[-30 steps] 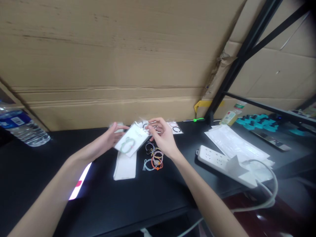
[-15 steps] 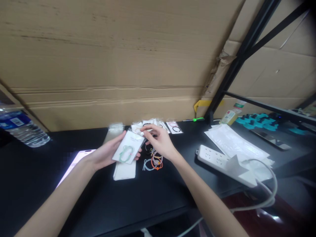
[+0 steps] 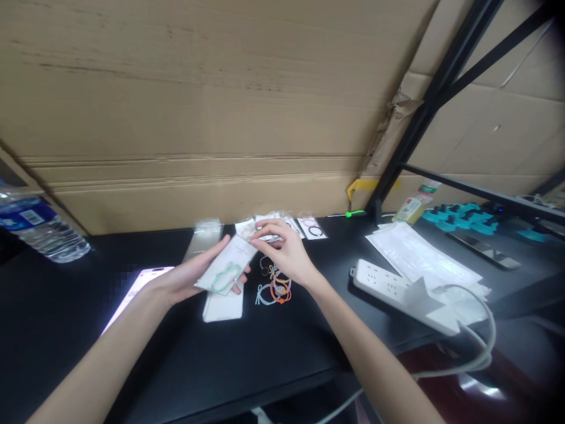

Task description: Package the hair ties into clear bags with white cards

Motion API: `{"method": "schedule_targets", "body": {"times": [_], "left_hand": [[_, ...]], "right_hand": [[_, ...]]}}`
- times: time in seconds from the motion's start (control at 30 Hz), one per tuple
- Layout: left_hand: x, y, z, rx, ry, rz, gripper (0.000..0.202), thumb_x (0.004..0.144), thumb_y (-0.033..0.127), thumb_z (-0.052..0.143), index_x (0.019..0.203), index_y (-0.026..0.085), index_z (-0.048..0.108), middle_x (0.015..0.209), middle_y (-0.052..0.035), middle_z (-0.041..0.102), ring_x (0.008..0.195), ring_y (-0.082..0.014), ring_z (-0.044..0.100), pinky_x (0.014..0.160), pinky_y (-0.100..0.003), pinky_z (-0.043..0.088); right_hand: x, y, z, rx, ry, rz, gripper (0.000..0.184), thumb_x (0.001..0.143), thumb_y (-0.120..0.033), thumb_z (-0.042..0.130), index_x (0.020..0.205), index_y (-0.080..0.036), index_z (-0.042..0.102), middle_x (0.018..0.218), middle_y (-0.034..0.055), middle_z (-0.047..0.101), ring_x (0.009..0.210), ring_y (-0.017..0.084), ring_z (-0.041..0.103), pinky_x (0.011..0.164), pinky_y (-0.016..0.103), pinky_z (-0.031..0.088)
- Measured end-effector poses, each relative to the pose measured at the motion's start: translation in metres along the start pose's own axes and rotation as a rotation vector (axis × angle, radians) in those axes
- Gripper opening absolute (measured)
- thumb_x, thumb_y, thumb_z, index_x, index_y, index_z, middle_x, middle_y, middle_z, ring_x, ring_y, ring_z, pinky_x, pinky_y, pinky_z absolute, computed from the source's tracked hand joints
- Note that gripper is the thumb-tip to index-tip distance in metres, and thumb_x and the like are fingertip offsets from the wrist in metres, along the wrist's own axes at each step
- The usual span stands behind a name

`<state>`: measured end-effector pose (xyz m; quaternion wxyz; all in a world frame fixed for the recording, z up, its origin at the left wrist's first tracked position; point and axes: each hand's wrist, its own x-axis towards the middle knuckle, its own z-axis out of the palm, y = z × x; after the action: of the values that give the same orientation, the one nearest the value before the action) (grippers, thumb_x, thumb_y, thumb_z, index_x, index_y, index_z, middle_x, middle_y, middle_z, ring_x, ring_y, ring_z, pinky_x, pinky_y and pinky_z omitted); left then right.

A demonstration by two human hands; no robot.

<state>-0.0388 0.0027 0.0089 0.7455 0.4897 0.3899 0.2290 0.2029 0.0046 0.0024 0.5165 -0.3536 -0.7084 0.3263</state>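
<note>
My left hand (image 3: 188,277) holds a white card (image 3: 226,265) with a green hair tie on it, fingers under the card and thumb at its lower edge. My right hand (image 3: 282,250) is curled with its fingertips pinching at the card's top right corner, over the bagged cards behind. Below the right hand lies a pile of loose coloured hair ties (image 3: 274,285) on the black table (image 3: 220,365). A stack of blank white cards (image 3: 223,306) lies just under the held card.
Several bagged hair-tie cards (image 3: 311,227) lie by the cardboard wall. A lit phone (image 3: 136,288) is left, a water bottle (image 3: 37,229) far left. At right sit a white power strip (image 3: 397,288), clear bags (image 3: 419,256), a small bottle (image 3: 412,206) and teal parts (image 3: 459,217).
My left hand has drawn back toward me and tilted the card flatter. My right hand moved from above the card to pinch at its top corner.
</note>
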Motion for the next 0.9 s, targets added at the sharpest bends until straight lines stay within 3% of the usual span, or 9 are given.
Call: {"method": "schedule_targets", "body": {"times": [0.1, 0.27, 0.47, 0.57, 0.67, 0.77, 0.9], "left_hand": [[-0.002, -0.001, -0.004, -0.039, -0.066, 0.003, 0.061, 0.1, 0.069, 0.053, 0.13, 0.018, 0.072, 0.117, -0.0172, 0.077, 0.102, -0.0314, 0.075, 0.094, -0.046, 0.06], [-0.006, 0.001, -0.001, 0.021, -0.175, 0.129, 0.058, 0.1, 0.067, 0.057, 0.135, 0.021, 0.066, 0.121, -0.0163, 0.073, 0.102, -0.0283, 0.072, 0.086, -0.045, 0.063], [-0.006, 0.003, 0.002, 0.043, -0.229, 0.112, 0.055, 0.099, 0.056, 0.066, 0.145, 0.026, 0.057, 0.125, -0.0135, 0.072, 0.102, -0.0278, 0.073, 0.09, -0.047, 0.063], [-0.006, 0.004, 0.002, 0.013, -0.221, 0.103, 0.052, 0.1, 0.055, 0.06, 0.141, 0.022, 0.062, 0.12, -0.0156, 0.075, 0.096, -0.0291, 0.075, 0.089, -0.048, 0.063], [-0.006, 0.006, 0.0, -0.042, -0.21, 0.109, 0.054, 0.1, 0.06, 0.054, 0.125, 0.014, 0.072, 0.11, -0.0183, 0.077, 0.089, -0.0309, 0.076, 0.083, -0.046, 0.064], [-0.006, 0.006, -0.005, -0.095, -0.189, 0.091, 0.06, 0.1, 0.063, 0.051, 0.116, 0.012, 0.076, 0.106, -0.0203, 0.079, 0.084, -0.0306, 0.076, 0.076, -0.043, 0.065], [-0.005, 0.006, -0.007, -0.107, -0.172, 0.06, 0.065, 0.101, 0.064, 0.047, 0.123, 0.01, 0.075, 0.106, -0.022, 0.079, 0.081, -0.03, 0.076, 0.075, -0.043, 0.065]], "right_hand": [[0.001, 0.001, -0.002, 0.078, 0.006, 0.039, 0.013, 0.092, -0.038, 0.079, 0.094, -0.025, 0.078, 0.131, 0.0073, 0.068, 0.126, 0.023, 0.064, 0.088, 0.035, 0.06], [0.004, 0.008, -0.004, 0.155, 0.0, 0.112, 0.019, 0.092, -0.042, 0.078, 0.094, -0.024, 0.079, 0.135, 0.0089, 0.068, 0.125, 0.024, 0.064, 0.095, 0.04, 0.058], [0.003, 0.007, -0.004, 0.265, -0.074, 0.248, 0.02, 0.09, -0.043, 0.081, 0.092, -0.022, 0.08, 0.139, 0.0088, 0.065, 0.115, 0.022, 0.066, 0.09, 0.037, 0.058], [0.002, 0.004, -0.007, 0.35, -0.12, 0.303, 0.022, 0.089, -0.044, 0.082, 0.091, -0.022, 0.08, 0.141, 0.0075, 0.064, 0.108, 0.019, 0.066, 0.09, 0.035, 0.056], [0.003, 0.004, -0.013, 0.406, -0.157, 0.34, 0.022, 0.088, -0.044, 0.083, 0.094, -0.023, 0.08, 0.145, 0.0062, 0.062, 0.107, 0.018, 0.066, 0.094, 0.035, 0.054], [0.004, 0.003, -0.018, 0.415, -0.201, 0.317, 0.019, 0.088, -0.041, 0.084, 0.093, -0.024, 0.08, 0.145, 0.0048, 0.062, 0.111, 0.018, 0.065, 0.099, 0.037, 0.051], [0.005, 0.002, -0.023, 0.237, -0.183, 0.177, 0.016, 0.091, -0.042, 0.081, 0.094, -0.026, 0.08, 0.12, 0.0042, 0.07, 0.112, 0.021, 0.063, 0.104, 0.04, 0.046]]}}
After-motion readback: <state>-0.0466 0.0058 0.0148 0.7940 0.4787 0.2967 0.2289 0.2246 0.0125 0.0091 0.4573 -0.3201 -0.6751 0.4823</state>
